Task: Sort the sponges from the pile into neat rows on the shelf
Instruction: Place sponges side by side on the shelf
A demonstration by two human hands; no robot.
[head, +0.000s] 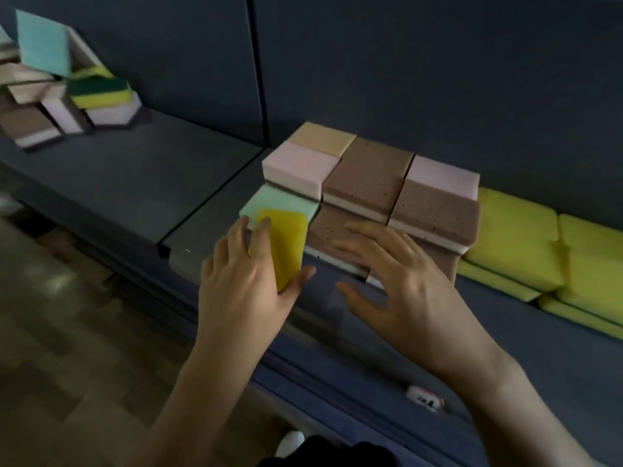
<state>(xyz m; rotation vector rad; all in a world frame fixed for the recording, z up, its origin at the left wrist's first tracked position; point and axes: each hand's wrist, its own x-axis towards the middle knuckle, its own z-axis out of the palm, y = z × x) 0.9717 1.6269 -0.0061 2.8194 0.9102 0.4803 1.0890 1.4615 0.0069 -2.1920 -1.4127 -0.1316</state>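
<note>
Dark shelf [128, 183] bears sponge rows [371, 183], left grip [242, 281] clasping a yellow sponge [286, 241], right grip [397, 284] spread released, perhaps touching a brown sponge [325, 227].

Yellow sponge [286, 244], brown speckled sponges [367, 176], dark-blue shelf [135, 183].

No text can be read; a small white tag [424, 398], low and right of centre, bears only blurred dark marks.

Loose pile [67, 92] far left on shelf [135, 183]; stacked rows [371, 187] at centre, well apart; lower sponges [539, 244] just right of those.
</note>
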